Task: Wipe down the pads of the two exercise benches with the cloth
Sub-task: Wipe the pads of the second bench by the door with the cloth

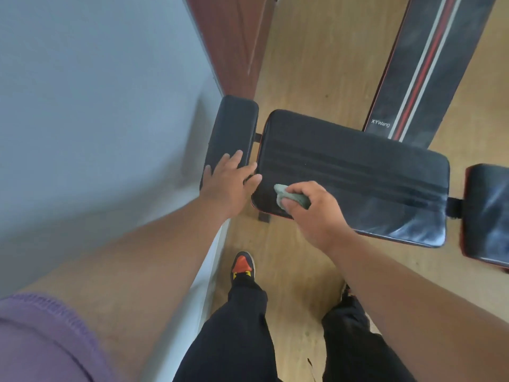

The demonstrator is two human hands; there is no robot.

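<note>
A black bench lies across the view: a long middle pad [355, 172], a small end pad [232, 130] on the left and another pad [487, 213] at the right edge. My right hand [314, 213] grips a crumpled grey-green cloth [289, 195] pressed on the near left corner of the middle pad. My left hand [230, 183] rests flat with fingers spread on the small end pad, reaching to the gap between pads. A second bench pad [429, 64], black with red and white stripes, runs away at the upper right.
A grey wall [96, 106] with a white skirting fills the left side, close to the small end pad. A brown wooden door [234, 42] stands beyond it. My feet in black trousers and an orange-toed shoe [242, 266] stand on the wooden floor [316, 64] before the bench.
</note>
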